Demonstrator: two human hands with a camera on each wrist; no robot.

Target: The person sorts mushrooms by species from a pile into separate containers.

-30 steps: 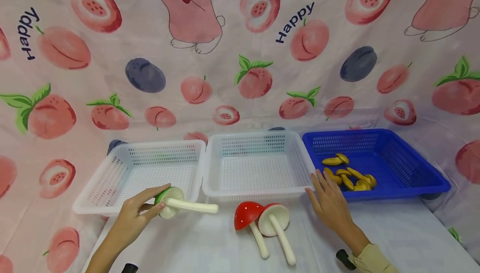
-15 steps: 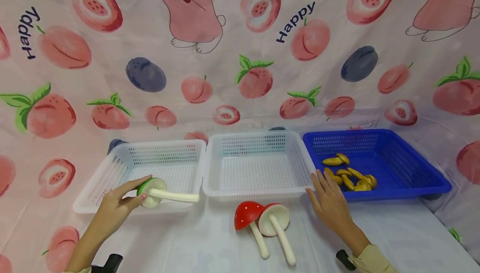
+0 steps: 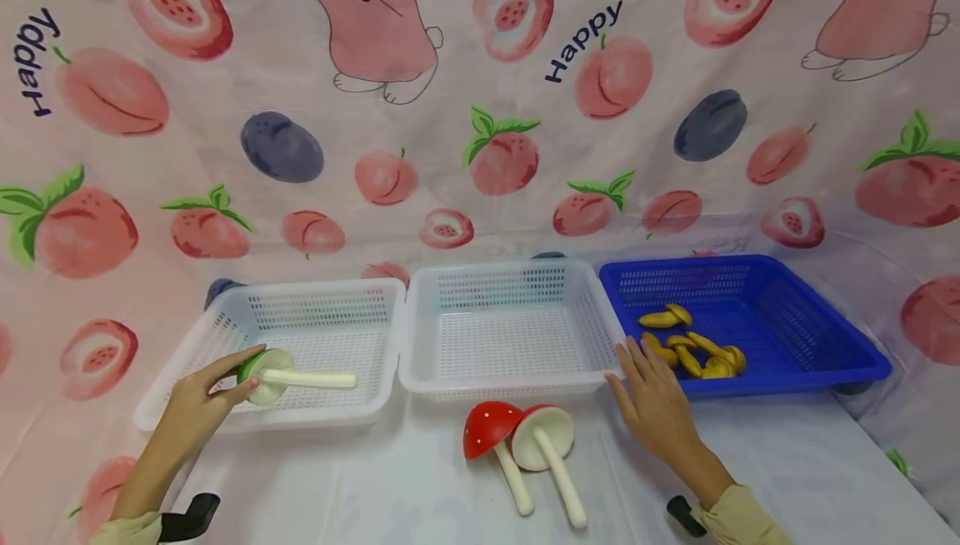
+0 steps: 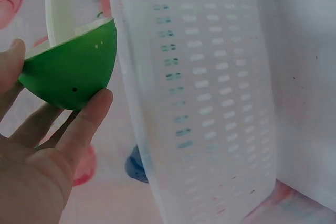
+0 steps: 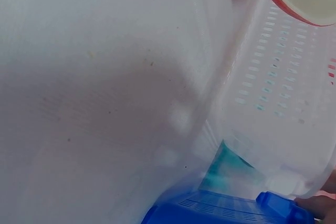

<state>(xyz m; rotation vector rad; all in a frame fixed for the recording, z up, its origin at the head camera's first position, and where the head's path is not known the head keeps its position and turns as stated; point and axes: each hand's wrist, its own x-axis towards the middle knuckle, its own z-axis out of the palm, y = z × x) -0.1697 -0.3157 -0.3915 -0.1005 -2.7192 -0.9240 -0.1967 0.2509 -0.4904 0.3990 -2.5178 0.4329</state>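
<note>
A toy mushroom with a green cap and white stem [image 3: 311, 379] is pinched at its cap by my left hand [image 3: 197, 402], over the front part of the left white basket [image 3: 330, 420]. Its stem points right. In the left wrist view the thumb and fingers hold the rounded green cap [image 4: 76, 72] beside a perforated basket wall. My right hand [image 3: 658, 407] lies with extended fingers on the rims where the middle white basket [image 3: 495, 385] meets the blue basket [image 3: 810, 380]. Only its fingertips [image 5: 317, 205] show in the right wrist view.
Two red-capped toy mushrooms, one with white dots [image 3: 491, 428] and one showing its pale underside [image 3: 543, 448], lie on the white tablecloth before the middle basket. Several yellow toy mushrooms [image 3: 705, 353] are in the blue basket. A fruit-patterned cloth [image 3: 450, 153] hangs behind.
My left hand has carried the green mushroom leftward, from the left basket's front right corner to over its front left part. The right hand stays on the rims.
</note>
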